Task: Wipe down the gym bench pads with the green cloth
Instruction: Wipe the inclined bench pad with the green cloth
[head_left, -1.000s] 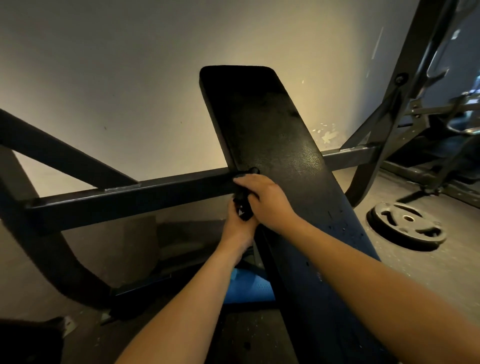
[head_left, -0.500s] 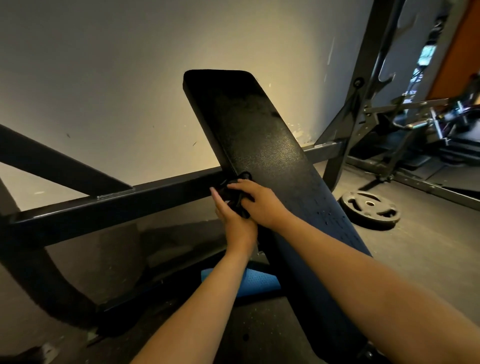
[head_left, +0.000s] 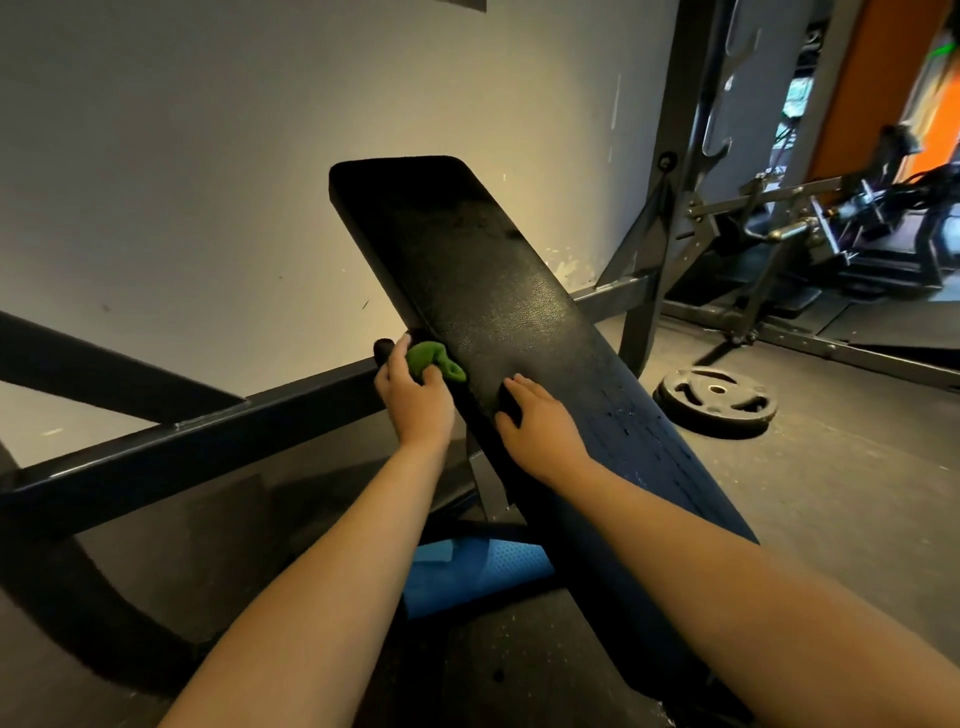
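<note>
Green cloth (head_left: 434, 358), soft and limp, is bunched in my left hand (head_left: 415, 402) at the bench pad (head_left: 493, 291)'s left edge. My right hand (head_left: 537, 428) rests open on the pad. I'd grip the cloth's middle, since a light wad probably slides easily.

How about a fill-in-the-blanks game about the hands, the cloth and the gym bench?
1. The left hand grips a cloth whose colour is ____.
2. The hand with no cloth, resting on top of the bench pad, is the ____ one.
3. The weight plate lies flat on the ____.

Missing words: green; right; floor.
</note>
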